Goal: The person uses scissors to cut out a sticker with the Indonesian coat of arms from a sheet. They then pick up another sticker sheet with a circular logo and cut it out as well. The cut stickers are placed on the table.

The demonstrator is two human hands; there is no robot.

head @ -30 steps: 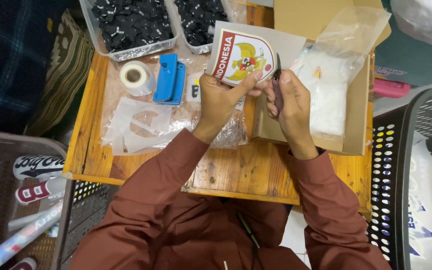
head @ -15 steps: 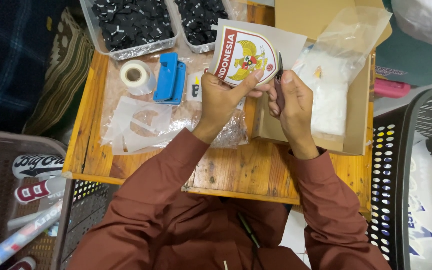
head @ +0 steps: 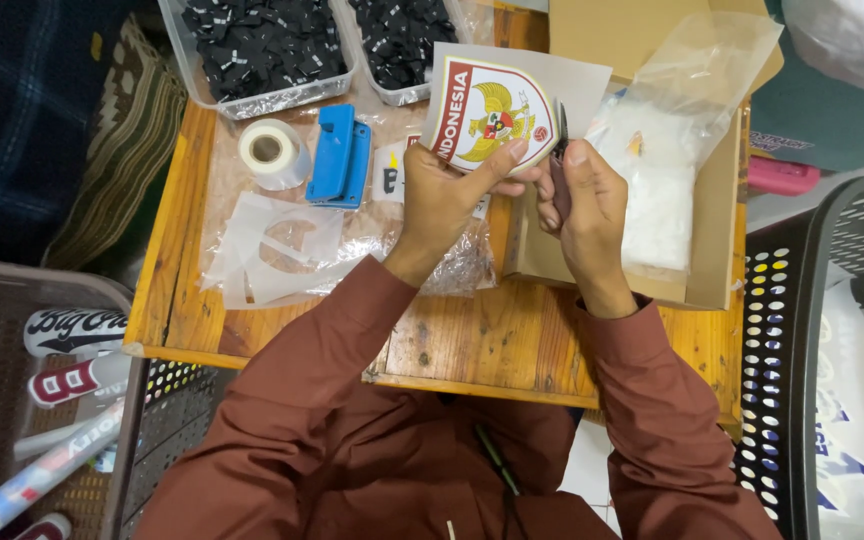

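Wooden table (head: 252,330): L hand (head: 442,200) pinches shield sticker (head: 487,110); R hand (head: 587,195) grips dark tool (head: 561,150), mostly hidden.

Tape roll (head: 270,151), blue punch (head: 340,155)

Small tool (head: 561,170) mostly hidden inside right hand (head: 582,205); type unclear. Top edge crops both trays (head: 272,100); tray contents too small to identify.

The shield-shaped emblem sheet (head: 497,110) is red, white and gold on a pale backing with a bird crest at centre. I hold it face up above the wooden table, tilted slightly, pinched at its lower edge. A small dark cutting tool (head: 560,160) stands upright against its right edge.
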